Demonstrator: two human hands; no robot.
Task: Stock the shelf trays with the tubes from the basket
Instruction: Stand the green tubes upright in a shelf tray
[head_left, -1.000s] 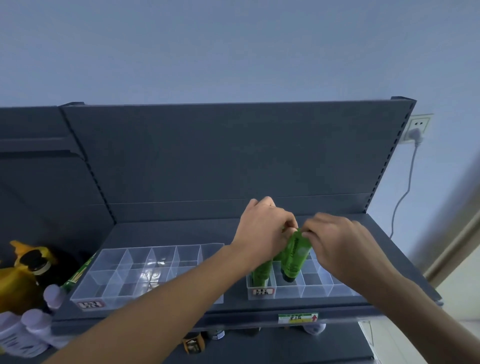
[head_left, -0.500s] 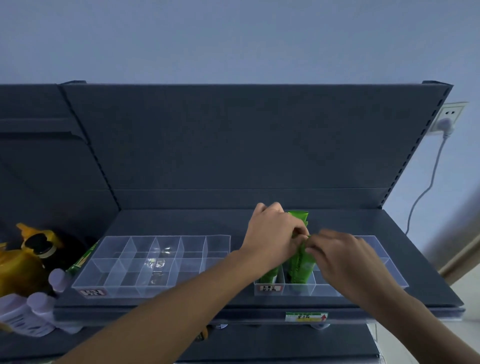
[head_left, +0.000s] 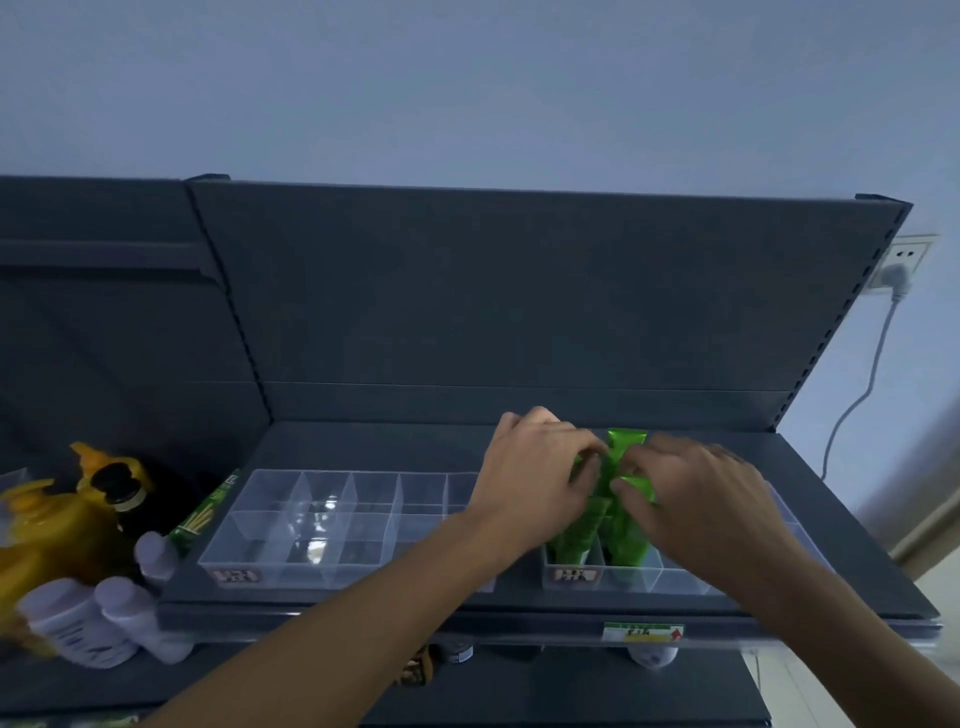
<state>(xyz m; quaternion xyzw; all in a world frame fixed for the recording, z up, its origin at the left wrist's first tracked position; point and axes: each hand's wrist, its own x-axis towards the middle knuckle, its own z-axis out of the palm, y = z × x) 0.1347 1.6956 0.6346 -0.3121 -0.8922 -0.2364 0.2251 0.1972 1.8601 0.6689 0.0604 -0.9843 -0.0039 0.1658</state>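
Pinching the green tubes (head_left: 626, 447) between the left hand (head_left: 535, 467) and the right hand (head_left: 696, 493), with the fingers of both curled and closed on the tube tops. Standing upright just below the fingertips, in the wrist-side compartments of the right tray (head_left: 571, 574), long axis vertical, flat crimped ends up. Equally near to both hands, which meet over them from either side. Probably next: pressing straight down from the fingers, then letting go. Counted: two hands; two trays, with the left tray (head_left: 332, 525) well apart to the left of the fingers and showing no tubes; at least three tubes, any others hidden behind the fingers.
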